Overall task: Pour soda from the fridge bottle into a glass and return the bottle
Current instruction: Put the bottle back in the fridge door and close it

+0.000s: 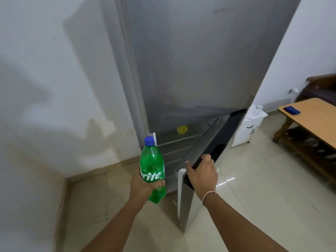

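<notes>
Left grip: your left hand [143,186] is wrapped round the lower body of the soda bottle [152,168], upright, blue cap [149,141] on.
Right grip: your right hand [201,172] curls over the top edge of the fridge door [205,142], fingers hooked on it.
Bottle place: just left of the door, in front of the open fridge [181,70], off its shelves.
Contents: green plastic hides the soda level; can't tell. Yellow item [182,129] sits on a fridge shelf.
Glass: none in view; wooden worktop [312,117] lies well right of the fridge.
Risk: door swing could clip the bottle; one-hand low hold could let it tip; shaking means fizz on opening.
</notes>
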